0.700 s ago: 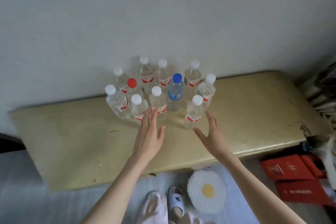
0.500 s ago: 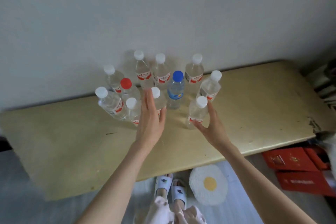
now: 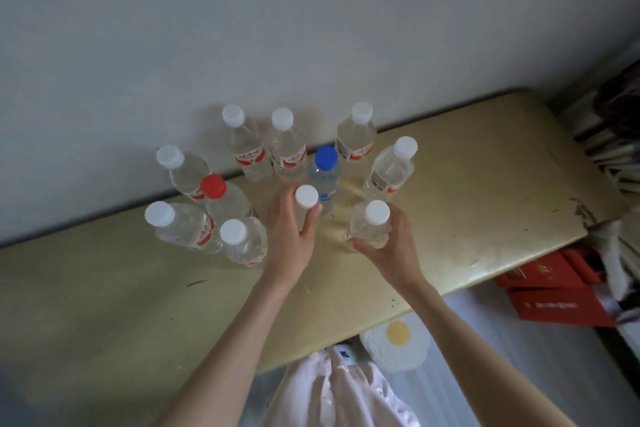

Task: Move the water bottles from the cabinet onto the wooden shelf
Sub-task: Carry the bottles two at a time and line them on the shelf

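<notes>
Change: half a second ago both hands were open and reaching toward the front of the bottle cluster; now each has arrived at a bottle and curled around it.
Left hand point(image 3: 292, 236): wrapped around the white-capped bottle point(image 3: 306, 204) just in front of the blue-capped bottle point(image 3: 325, 177), fingers round the body below the cap.
Right hand point(image 3: 388, 246): closed on the front-right bottle point(image 3: 369, 229), thumb on the near side, fingers on the far side.
Meaning for the task: this looks like the grasp stage of the first pair. Both bottles appear to stand on the counter point(image 3: 485, 184) still, though whether either has left the surface I cannot tell.
Remaining bottles: nine others stand upright near the wall, among them a red-capped bottle point(image 3: 225, 201) to the left, close beside the left hand's forearm side.
Destination: the wooden shelf is not in view.
Risk, as a judgement: the cluster is tight, so lifting the left-hand bottle could nudge the blue-capped one touching or just behind it.
</notes>
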Demonstrator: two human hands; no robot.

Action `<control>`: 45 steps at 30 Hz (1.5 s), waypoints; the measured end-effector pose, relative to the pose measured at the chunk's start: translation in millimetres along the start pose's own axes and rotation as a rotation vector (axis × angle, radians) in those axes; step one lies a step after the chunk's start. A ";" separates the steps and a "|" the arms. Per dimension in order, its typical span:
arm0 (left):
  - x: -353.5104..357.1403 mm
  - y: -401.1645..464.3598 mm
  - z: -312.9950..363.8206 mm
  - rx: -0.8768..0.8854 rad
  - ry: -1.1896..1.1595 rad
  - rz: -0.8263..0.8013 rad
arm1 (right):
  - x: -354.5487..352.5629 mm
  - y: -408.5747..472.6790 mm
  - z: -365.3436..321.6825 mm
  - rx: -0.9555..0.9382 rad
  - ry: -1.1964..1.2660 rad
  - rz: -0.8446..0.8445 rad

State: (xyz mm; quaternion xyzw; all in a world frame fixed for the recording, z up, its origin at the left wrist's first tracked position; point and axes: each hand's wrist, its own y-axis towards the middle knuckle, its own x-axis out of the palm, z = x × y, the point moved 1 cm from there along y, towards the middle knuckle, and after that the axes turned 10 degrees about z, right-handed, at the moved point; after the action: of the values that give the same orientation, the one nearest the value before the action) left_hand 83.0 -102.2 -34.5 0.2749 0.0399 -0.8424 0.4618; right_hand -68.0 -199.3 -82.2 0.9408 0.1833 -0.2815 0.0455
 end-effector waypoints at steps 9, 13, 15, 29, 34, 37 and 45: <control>17.5 -31.0 -3.4 0.448 0.287 -0.471 | -8.4 -32.5 3.9 0.257 0.195 0.158; 13.1 -44.2 -4.0 0.531 0.338 -0.485 | -31.0 -60.4 20.5 0.367 0.303 0.331; 8.1 -41.1 -1.4 0.424 0.238 -0.435 | -44.3 -77.8 29.1 0.435 0.375 0.413; 39.4 -187.3 72.5 0.052 -0.099 -0.752 | -184.4 -330.3 95.3 0.702 0.468 0.928; 44.7 -314.6 124.5 0.135 -0.245 -0.971 | -229.9 -477.4 104.9 0.712 0.447 1.154; 35.7 -401.9 153.1 0.165 -0.326 -1.116 | -254.2 -569.0 99.7 0.688 0.466 1.327; 2.5 -640.5 228.5 0.216 -0.439 -1.611 | -299.5 -784.7 80.4 0.682 0.556 1.886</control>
State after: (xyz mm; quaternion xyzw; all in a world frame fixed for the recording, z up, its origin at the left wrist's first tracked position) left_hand -527.9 187.9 37.9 0.0351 0.0525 -0.9479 -0.3123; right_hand -632.0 418.6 27.8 0.6969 -0.7118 0.0583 -0.0650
